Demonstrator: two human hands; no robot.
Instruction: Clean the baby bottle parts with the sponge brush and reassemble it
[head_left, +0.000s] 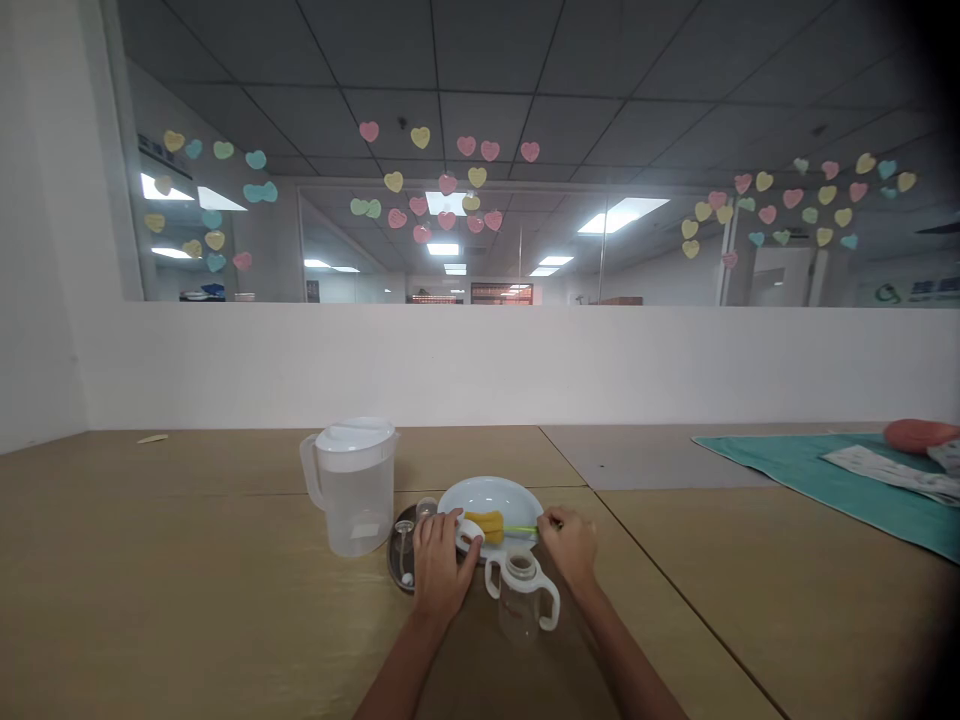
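Observation:
My left hand (pixel 441 562) is closed around a white plastic piece (pixel 470 532) with an opening, which looks like a bottle lid. My right hand (pixel 571 545) pinches the thin green handle of a bottle brush (pixel 491 526). The brush's yellow sponge head is right beside the white piece, and I cannot tell whether it is inside the opening. Both are over a white bowl (pixel 487 488). Nearer to me stands a clear baby bottle (pixel 519 605) with two white handles and an uncovered neck.
Left of the bowl, a dark round tray (pixel 397 572) carries a straw with a small weighted end (pixel 403 552) and a clear cap (pixel 426 507). A lidded translucent pitcher (pixel 358 500) stands behind it. A green cloth (pixel 795 465) with a red item (pixel 919 435) lies at far right.

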